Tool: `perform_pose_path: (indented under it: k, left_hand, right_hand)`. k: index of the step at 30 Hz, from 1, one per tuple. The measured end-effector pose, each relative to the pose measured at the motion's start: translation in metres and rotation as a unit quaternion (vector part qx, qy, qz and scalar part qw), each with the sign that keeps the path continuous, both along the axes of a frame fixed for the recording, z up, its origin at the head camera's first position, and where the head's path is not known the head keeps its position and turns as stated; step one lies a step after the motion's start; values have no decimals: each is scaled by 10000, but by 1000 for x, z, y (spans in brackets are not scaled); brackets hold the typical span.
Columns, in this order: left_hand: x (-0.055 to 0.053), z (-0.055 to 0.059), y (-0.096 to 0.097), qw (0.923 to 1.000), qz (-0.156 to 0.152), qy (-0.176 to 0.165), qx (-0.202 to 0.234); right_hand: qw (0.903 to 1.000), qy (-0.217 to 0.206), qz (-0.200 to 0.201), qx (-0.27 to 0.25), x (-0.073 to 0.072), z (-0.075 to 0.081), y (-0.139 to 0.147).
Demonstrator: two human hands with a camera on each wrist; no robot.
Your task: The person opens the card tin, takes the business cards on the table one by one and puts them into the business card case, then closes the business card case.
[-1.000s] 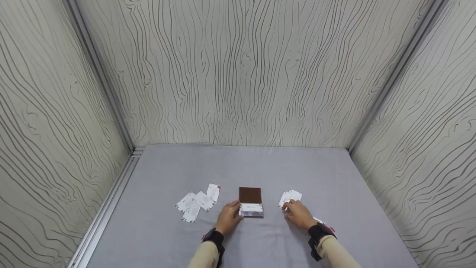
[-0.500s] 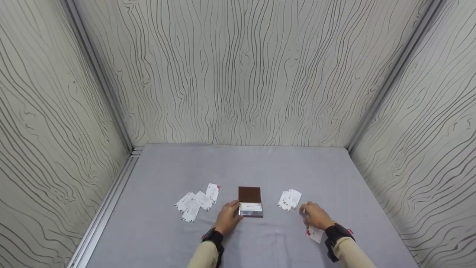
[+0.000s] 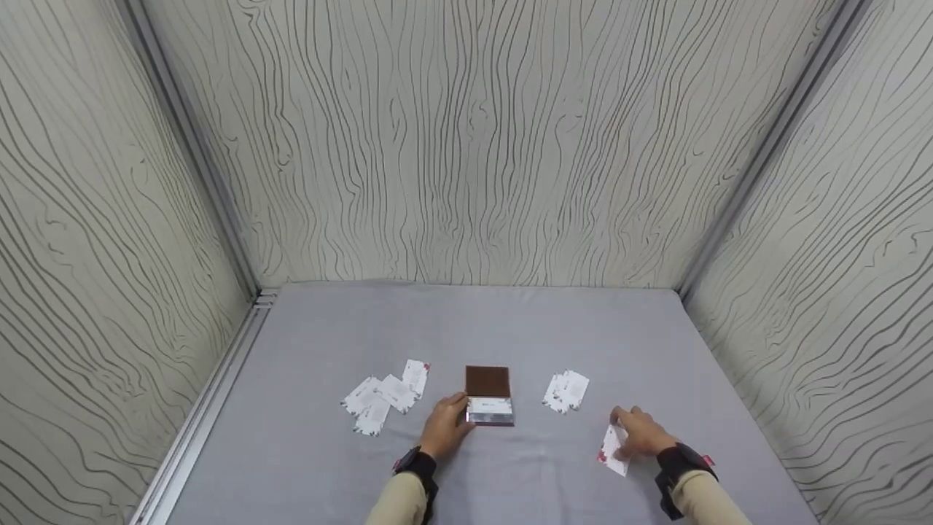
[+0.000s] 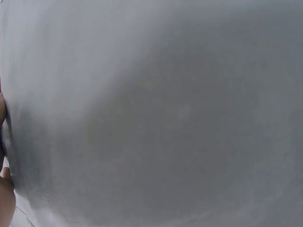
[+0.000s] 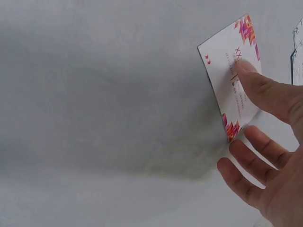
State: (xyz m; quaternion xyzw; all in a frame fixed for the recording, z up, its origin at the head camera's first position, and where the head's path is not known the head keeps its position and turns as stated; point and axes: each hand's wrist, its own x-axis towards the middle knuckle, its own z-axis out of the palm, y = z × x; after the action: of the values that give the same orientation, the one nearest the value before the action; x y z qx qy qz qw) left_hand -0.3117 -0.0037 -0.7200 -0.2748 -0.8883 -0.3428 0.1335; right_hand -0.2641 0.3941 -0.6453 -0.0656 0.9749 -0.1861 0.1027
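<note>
In the head view my left hand (image 3: 444, 428) grips the left side of an open business card case (image 3: 488, 381). Its brown lid is folded back, and a white card shows in the lower half. At the right, my right hand (image 3: 639, 432) pinches a white business card (image 3: 611, 450) with red corner prints. The right wrist view shows the thumb (image 5: 265, 92) on the card's printed face, while the other fingers curve beside its lower end. Only slivers of the left hand (image 4: 5, 201) appear at the edge of the left wrist view.
Several white cards (image 3: 372, 397) lie overlapping to the left of the case. A smaller overlapping group of cards (image 3: 566, 391) lies between the case and my right hand. Grey cloth (image 3: 466, 328) covers the table, with wood-patterned panels (image 3: 466, 146) around it.
My right hand has moved right and toward me, from the right-hand group of cards to the red-printed card. The left hand stays at the case.
</note>
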Motion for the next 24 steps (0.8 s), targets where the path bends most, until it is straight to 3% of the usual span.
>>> perform_pose_path:
  k: [7,19,24]
  left_hand:
    - [0,-1,1,10000,23,39,41]
    - [0,-2,1,9997,50,231,53]
    - [0,-2,0,9999,-9,105,42]
  right_hand:
    - [9989,-225,-233,333,2,-3,3]
    - [9988,-269,-353,204,4,-5,4]
    - [10000,-13,-78,-59,4,-6,7]
